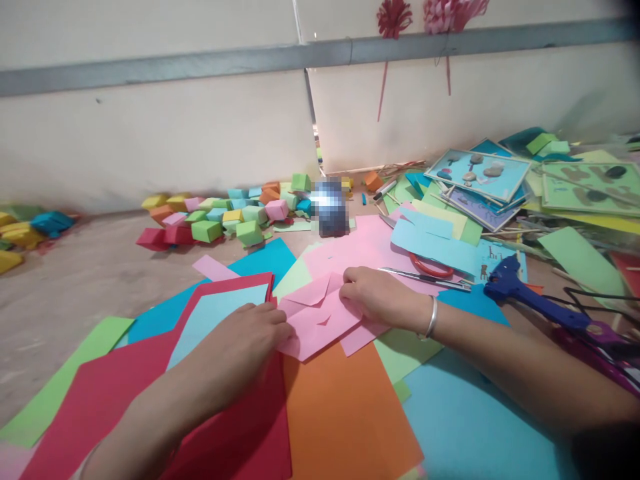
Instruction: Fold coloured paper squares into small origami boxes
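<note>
A partly folded pink paper (315,317) lies on overlapping coloured sheets in the middle of the floor. My left hand (247,333) presses its left edge, fingers curled down onto it. My right hand (377,295), with a silver bangle on the wrist, pinches the paper's right side at a fold. Under the paper lie an orange sheet (345,413), a red sheet (125,393) and blue sheets.
Scissors with red handles (425,275) lie just behind my right hand. A blue glue gun (530,297) with its cord sits at the right. Several folded paper cubes (235,213) are heaped near the wall. Framed craft pictures (480,175) and card stacks fill the far right.
</note>
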Demonstrator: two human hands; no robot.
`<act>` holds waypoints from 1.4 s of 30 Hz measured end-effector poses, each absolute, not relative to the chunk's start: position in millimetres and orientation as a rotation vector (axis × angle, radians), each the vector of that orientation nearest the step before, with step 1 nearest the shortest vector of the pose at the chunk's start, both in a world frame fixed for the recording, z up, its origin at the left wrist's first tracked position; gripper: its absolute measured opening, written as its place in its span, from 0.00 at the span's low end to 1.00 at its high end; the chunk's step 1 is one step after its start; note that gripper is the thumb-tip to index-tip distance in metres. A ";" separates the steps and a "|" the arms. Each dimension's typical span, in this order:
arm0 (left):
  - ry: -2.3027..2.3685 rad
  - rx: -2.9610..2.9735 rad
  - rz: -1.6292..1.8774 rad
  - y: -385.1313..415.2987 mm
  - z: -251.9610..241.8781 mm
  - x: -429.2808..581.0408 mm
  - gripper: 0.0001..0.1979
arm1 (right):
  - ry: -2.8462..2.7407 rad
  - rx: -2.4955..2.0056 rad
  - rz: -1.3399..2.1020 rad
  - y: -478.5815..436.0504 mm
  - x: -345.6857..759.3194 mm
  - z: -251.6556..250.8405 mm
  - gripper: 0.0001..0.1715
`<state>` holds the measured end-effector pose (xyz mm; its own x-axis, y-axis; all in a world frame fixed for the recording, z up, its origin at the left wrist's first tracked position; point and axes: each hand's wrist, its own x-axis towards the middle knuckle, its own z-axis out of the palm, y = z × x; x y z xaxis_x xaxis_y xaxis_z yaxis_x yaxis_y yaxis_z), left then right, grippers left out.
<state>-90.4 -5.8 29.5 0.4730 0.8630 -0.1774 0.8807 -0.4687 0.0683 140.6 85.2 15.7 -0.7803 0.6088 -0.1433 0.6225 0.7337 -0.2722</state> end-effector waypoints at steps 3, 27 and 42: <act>1.479 2.564 -0.394 -5.1 28.1 -71.2 0.11 | 2.866 1.018 -0.472 84.8 139.9 15.4 0.08; 1.938 2.006 -0.107 8.2 8.4 -54.8 0.08 | 2.950 1.073 -0.689 89.4 137.4 -3.3 0.08; 1.926 1.897 -0.224 11.9 12.4 -74.3 0.06 | 2.851 1.026 -0.568 100.2 142.6 4.4 0.04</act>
<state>-74.3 11.9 12.4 0.0240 0.9137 -0.4057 0.9824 0.0535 0.1787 142.6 100.2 4.4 -0.7769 0.6042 -0.1769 0.6259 0.7108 -0.3210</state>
